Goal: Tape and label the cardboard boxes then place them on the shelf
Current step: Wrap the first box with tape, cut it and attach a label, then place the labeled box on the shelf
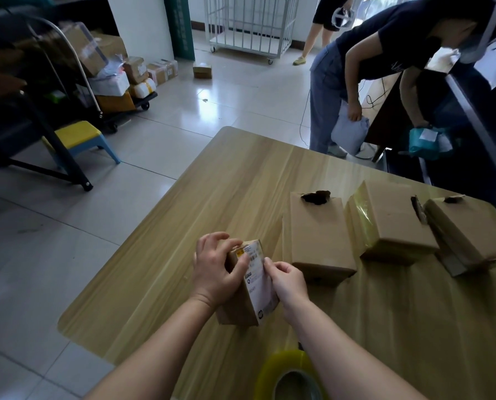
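A small cardboard box [238, 308] stands tilted on the wooden table [200, 203], a white shipping label [259, 280] on its upper face. My left hand [215, 267] grips the box's top left corner, thumb on the label. My right hand [288, 281] pinches the label's right edge with curled fingers. Three more cardboard boxes lie to the right: one with a torn hole [317, 235], a taped one [391, 223] and a tilted one [469, 235]. A roll of clear yellowish tape [287, 373] sits at the near table edge.
A person [385, 53] bends over by a dark shelf unit [477, 125] at the right, holding parcels. On the left stand a yellow-blue stool [79, 140] and a cart stacked with parcels [117, 79]. A white cage trolley [249, 24] is at the back.
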Motion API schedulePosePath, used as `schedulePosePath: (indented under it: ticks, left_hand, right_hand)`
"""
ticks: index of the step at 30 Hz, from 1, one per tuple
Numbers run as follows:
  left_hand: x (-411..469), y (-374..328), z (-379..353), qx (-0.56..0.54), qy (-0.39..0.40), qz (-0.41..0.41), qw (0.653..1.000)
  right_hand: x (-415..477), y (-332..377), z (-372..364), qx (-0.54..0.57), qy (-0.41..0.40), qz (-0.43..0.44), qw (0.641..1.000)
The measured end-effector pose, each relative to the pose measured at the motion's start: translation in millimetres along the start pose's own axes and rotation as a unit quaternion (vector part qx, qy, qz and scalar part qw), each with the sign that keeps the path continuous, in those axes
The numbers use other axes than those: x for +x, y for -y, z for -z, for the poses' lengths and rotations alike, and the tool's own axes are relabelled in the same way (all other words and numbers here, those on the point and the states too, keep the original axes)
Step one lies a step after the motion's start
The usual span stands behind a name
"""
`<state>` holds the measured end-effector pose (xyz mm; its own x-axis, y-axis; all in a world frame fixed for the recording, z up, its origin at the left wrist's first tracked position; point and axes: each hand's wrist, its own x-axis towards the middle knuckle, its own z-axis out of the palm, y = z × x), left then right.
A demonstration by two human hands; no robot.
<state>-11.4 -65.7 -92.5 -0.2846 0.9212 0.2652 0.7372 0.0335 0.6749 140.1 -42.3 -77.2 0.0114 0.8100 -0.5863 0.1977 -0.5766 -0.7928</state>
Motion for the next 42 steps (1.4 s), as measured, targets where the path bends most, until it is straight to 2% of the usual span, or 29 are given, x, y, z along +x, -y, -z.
schedulePosePath:
  ticks: [5,7,14,18,22,26,28,33,38,42]
  left_hand:
    - [-6,2,-3,-0.113,0.062,0.108,0.986]
    - [-7,7,-5,-0.127,0.098,0.146,0.976]
    - [0,0,-15,-0.187,0.172,0.331,0.909]
    - [5,-7,-16,-0.221,0.147,0.376,0.888]
    - [3,-13,-11,-0.306,0.094,0.375,0.870]
    - [5,-23,-2,-0.390,0.082,0.378,0.836]
    - [8,-35,6,-0.412,0.083,0.364,0.831]
    - [15,-73,31,-0.413,0.113,0.299,0.853]
    - [18,-112,51,-0.399,0.158,0.237,0.872]
    - [24,-143,56,-0.394,0.178,0.213,0.876]
  right_hand:
    - [-1,-3,2,0.018,-0.002,0.033,0.999]
    - [0,-5,4,0.031,0.006,0.036,0.999]
    - [-3,-10,7,0.047,0.013,0.034,0.998]
    - [-3,-5,10,0.059,-0.011,0.036,0.998]
    - [-8,11,10,0.076,-0.028,0.067,0.994]
    - [-15,25,14,0.101,-0.040,0.085,0.990]
    - [-18,30,18,0.108,-0.045,0.093,0.989]
    - [-32,43,31,0.151,-0.032,0.094,0.983]
    - [-57,62,51,0.177,-0.003,0.135,0.975]
    - [-73,77,72,0.177,-0.019,0.162,0.971]
